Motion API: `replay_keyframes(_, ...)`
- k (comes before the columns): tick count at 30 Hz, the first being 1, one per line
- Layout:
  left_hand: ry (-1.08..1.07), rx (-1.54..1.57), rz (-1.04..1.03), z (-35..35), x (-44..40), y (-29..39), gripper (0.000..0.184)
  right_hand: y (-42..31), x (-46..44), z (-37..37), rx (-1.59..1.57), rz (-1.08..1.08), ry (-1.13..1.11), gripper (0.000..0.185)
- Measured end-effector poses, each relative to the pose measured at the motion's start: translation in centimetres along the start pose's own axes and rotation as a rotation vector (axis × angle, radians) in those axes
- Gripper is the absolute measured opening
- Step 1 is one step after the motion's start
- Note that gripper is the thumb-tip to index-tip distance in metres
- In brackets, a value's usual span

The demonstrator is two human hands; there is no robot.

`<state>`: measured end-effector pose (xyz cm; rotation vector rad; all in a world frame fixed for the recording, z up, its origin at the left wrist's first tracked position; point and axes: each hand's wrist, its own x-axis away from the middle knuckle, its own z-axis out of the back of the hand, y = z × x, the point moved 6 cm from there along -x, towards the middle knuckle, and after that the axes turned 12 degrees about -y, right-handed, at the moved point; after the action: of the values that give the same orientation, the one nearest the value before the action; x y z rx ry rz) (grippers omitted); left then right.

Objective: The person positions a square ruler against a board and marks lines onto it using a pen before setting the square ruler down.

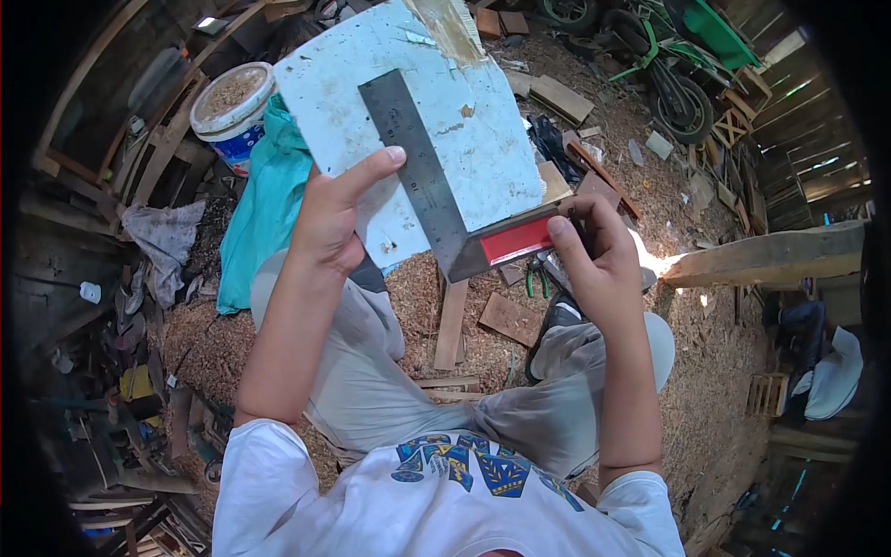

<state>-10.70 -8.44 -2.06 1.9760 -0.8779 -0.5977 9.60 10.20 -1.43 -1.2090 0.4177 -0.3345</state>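
A worn pale-blue board [325,111] is held up in front of me, scuffed and chipped at its top corner. My left hand [331,212] grips its left edge, fingers hidden behind it, with the thumb pressed on the steel blade of a try square [408,153]. That blade lies slantwise across the board's face. Along the board's lower right edge runs the square's red handle [516,241]. My right hand [599,255] is closed on the handle's right end, thumb in front and fingers curled over the top.
A white bucket [232,111] stands at the left beside a teal cloth [264,213]. Wood scraps [511,318] and green-handled pliers [536,278] lie on shavings between my legs. A small green motorbike [664,74] is at upper right. A thick beam [770,257] juts in from the right.
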Motion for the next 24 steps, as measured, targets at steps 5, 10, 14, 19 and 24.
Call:
replay_keyframes(5, -0.03, 0.03, -0.04, 0.1, 0.4, 0.4, 0.054, 1.7, -0.3, -0.2, -0.003, -0.106, -0.105, 0.025)
replay_keyframes(10, -0.013, 0.01, -0.03, 1.2, 0.8, 0.4, 0.052, 1.0, -0.4, -2.0, -0.12, -0.141, -0.202, 0.021)
replay_keyframes(14, 0.009, 0.027, -0.013, 1.9, 1.1, 0.5, 0.051, 0.4, -0.6, -3.0, -0.142, -0.095, -0.136, 0.018)
replay_keyframes(19, 0.021, 0.011, 0.004, 2.1, 1.4, 1.1, 0.052, 0.6, -0.8, -3.8, -0.078, -0.024, -0.132, 0.019)
replay_keyframes(24, 0.001, -0.008, 0.004, 2.4, 1.4, 1.2, 0.055, 0.5, -0.5, -3.8, -0.021, -0.01, -0.145, 0.021)
